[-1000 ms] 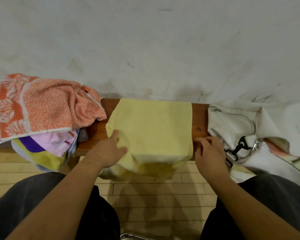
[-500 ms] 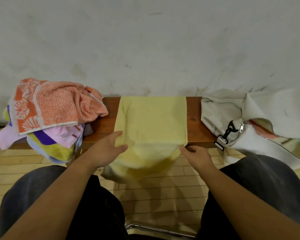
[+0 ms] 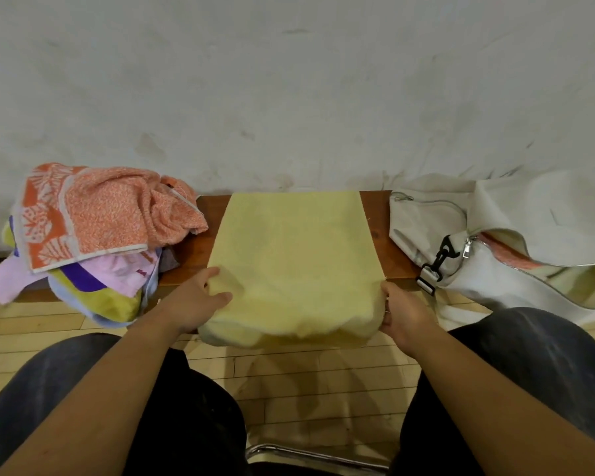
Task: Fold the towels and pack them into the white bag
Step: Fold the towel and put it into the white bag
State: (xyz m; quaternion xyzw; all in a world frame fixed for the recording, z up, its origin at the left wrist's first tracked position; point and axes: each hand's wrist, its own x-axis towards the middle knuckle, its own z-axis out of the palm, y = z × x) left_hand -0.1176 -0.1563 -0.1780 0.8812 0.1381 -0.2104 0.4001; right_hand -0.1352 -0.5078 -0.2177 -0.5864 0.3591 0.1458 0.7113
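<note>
A pale yellow towel (image 3: 294, 255) lies across the middle of the wooden bench (image 3: 375, 231), its near end hanging over the front edge. My left hand (image 3: 196, 300) grips the towel's near left part, thumb on top of the cloth. My right hand (image 3: 401, 312) holds the near right corner, its fingers tucked under the fabric. The white bag (image 3: 495, 269) lies open at the right end of the bench, with orange and yellow cloth showing inside.
A pile of unfolded towels sits at the bench's left end, an orange patterned towel (image 3: 107, 214) on top of pink, purple and yellow ones. A grey wall stands right behind the bench. My knees flank a strip of wooden floor (image 3: 306, 389).
My right hand slid from the bench edge beside the bag down to the towel's near right corner and took hold. The towel now lies flatter. The left hand stayed on its side.
</note>
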